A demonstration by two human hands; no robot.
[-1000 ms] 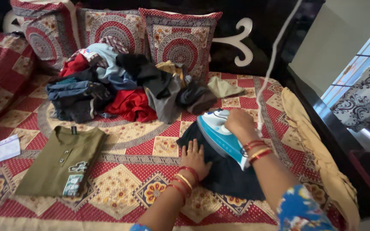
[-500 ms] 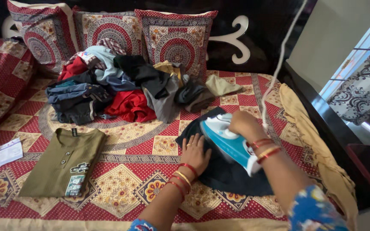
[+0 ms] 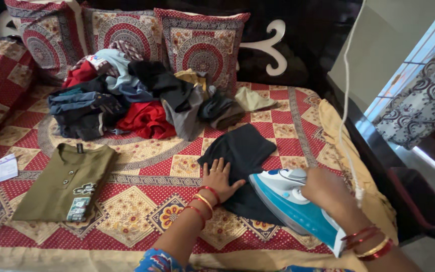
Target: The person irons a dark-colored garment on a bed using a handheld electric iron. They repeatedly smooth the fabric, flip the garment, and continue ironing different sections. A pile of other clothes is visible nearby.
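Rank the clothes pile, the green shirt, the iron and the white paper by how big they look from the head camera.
1. Clothes pile, clearly largest.
2. Green shirt.
3. Iron, though it lies nearer the camera, so its place next to the shirt is unsure.
4. White paper, smallest.

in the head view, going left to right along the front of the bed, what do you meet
white paper → folded olive shirt → left hand flat on the black garment → blue and white iron → right hand gripping its handle
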